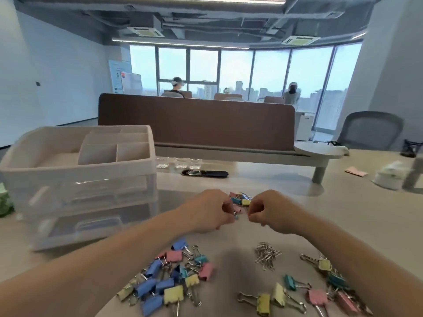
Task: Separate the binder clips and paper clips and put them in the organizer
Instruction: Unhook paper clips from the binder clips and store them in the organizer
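Binder clips and paper clips, part-sorted on a pale table (343,216), all lying to the right of the white organizer (91,170). The organizer has open top compartments and clear drawers below.

(a) Just right of the organizer's lower drawers lies a small cluster of binder clips (240,197), pink, teal, blue and yellow, tangled together.

(b) Right of the organizer and nearer to me, a mixed pile of small clips (171,277) spreads out, mostly blue, with pink, yellow and teal bodies and silver wire handles.

(c) Farther right of the organizer, a compact heap of silver paper clips (266,253) stands apart from the pile.

(d) Farthest right of the organizer, the larger binder clips (320,291), yellow, teal and pink, lie loosely scattered with their handles splayed.

My left hand (210,210) sits beside the cluster, fingers curled in, their tips pinching a pink binder clip (237,209) whose wire handle points toward me. My right hand (272,209) faces it from the side away from the organizer, fingers bunched tightly, knuckles just beside a yellow clip (246,202) of the cluster. I cannot tell whether this hand grips anything. The two hands are close but apart.
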